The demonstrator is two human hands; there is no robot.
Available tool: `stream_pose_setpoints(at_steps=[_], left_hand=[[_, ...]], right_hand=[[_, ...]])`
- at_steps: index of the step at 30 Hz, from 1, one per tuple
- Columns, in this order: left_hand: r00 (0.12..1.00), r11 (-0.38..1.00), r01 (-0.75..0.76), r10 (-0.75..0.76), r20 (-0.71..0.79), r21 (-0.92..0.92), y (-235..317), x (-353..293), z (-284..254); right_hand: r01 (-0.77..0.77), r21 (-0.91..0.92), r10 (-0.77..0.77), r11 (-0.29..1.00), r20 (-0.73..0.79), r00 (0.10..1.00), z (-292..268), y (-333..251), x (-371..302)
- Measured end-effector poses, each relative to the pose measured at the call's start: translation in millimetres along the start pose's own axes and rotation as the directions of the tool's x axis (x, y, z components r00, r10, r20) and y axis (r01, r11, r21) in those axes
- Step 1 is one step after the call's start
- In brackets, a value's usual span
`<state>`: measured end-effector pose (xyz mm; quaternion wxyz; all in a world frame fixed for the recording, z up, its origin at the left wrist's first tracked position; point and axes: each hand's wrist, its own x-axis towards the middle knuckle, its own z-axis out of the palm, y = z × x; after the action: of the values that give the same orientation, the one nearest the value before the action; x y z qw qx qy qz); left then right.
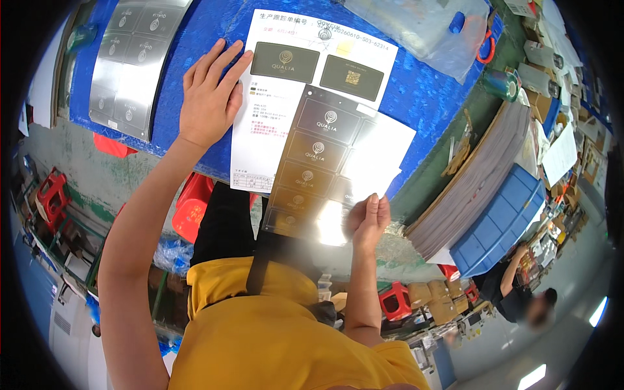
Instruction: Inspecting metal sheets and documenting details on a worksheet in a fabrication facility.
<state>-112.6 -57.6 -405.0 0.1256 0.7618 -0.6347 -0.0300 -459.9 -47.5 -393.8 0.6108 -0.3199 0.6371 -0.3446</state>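
My left hand (209, 101) lies flat with its fingers extended, over the left edge of a white printed paper (250, 159) on the blue tabletop (198, 29). Two dark card pictures are printed on the paper's upper half. A shiny metal sheet (305, 179) with rows of card outlines and round emblems covers the paper's lower right and juts past the table's near edge. My right hand (370, 221) pinches that sheet at its lower right edge, thumb on top; the fingers beneath are partly hidden. Bright glare washes out the sheet's right side.
More metal card sheets (127, 71) lie at the table's left. A clear plastic bag (416, 26) and a red-handled tool (486, 47) are at the far right. Beyond stand a green tape roll (502, 84), stacked boards (474, 179) and a blue crate (499, 221). Another person (510, 286) is at lower right.
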Motion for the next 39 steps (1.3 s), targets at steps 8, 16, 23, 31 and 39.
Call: stream_pose_setpoints(at_steps=[8, 16, 23, 31, 39], left_hand=[[1.000, 1.000, 0.004, -0.004, 0.014, 0.010, -1, 1, -2], [1.000, 1.000, -0.006, 0.006, -0.005, -0.017, 0, 1, 0], [1.000, 1.000, -0.027, 0.027, -0.015, -0.007, 0, 2, 0], [1.000, 1.000, -0.006, 0.007, -0.012, 0.014, 0, 1, -2], [1.000, 1.000, -0.003, 0.003, -0.008, -0.014, 1, 2, -5]], right_hand=[[-0.024, 0.022, 0.024, 0.999, 0.001, 1.000, 9, -11, -4], [0.026, 0.008, -0.026, 1.000, 0.000, 1.000, 6, -1, -2], [0.016, 0.034, -0.016, 0.999, 0.000, 1.000, 1, 3, -2], [0.005, 0.011, -0.004, 1.000, -0.121, 0.993, 2, -11, -9], [-0.286, 0.758, -0.282, 0.586, 0.521, 0.806, -38, -9, 39]])
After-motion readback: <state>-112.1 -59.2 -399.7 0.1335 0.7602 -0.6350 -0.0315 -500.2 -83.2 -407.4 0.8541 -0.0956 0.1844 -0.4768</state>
